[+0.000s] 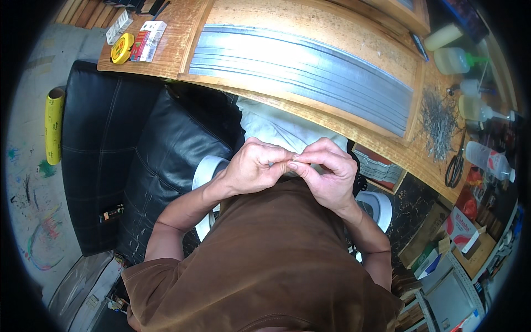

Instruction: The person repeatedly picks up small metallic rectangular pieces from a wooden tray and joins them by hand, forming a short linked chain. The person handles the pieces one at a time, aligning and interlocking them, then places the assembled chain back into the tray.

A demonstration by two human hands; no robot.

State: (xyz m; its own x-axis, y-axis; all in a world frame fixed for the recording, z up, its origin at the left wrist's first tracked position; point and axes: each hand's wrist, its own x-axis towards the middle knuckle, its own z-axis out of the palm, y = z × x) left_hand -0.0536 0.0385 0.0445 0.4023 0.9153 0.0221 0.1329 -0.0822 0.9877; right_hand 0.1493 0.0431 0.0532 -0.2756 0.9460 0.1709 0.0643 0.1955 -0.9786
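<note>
A long, light-brown wooden table (180,33) is seen stretched across the upper part of the view, and a black, stitched leather-like sofa (99,138) is placed on the left, near its edge. A plain brown short-sleeved shirt (260,249) is worn by the person, who is seated between two curved white armrests (381,210). On the table, a shiny, silver-grey sheet (298,69) marked with dark lengthwise lines is bordered by wooden strips. A bright yellow cylindrical roll (54,127) is seen beyond the sofa. Between shirt and table edge, above white cloth (276,119), the bare left hand (254,166) and the bare right hand (332,174) are brought together, the thumb and forefinger of each pinched closed and the fingertips met; whatever may be gripped there is too small or hidden to be told, so its place can only be given as between those fingertips. At the table's right end, a loose heap of thin, grey, wire-like pieces (440,124) is spread near black-handled scissors (455,166), beside which a clear plastic bottle (491,160) is seen. At the left end, a rounded yellow tape measure (121,48) is set beside a small red-and-white box (149,41).
</note>
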